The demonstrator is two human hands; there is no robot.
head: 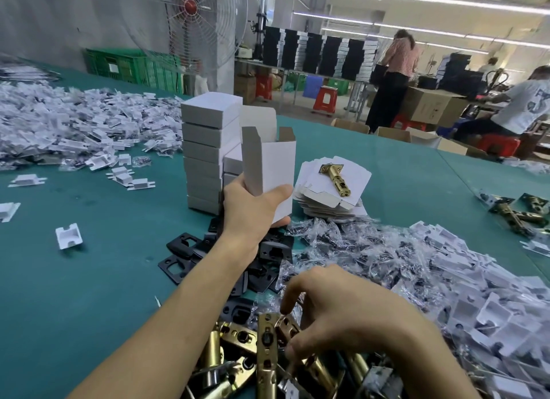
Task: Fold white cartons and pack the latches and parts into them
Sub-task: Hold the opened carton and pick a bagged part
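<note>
Hands apart: my left hand (253,208) gripped an open folded carton (269,163), my right hand (336,315) pinched a brass latch (287,328); closed cartons (208,148) stood stacked, heaps of parts unpacked.

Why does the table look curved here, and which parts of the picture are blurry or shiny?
Head view: the wide-angle lens bows the green table and the ceiling lights; the fan and the picture's edges are smeared; the carton in the left hand is sharp; the brass latch the right hand pinches glints under soft overhead light.
</note>
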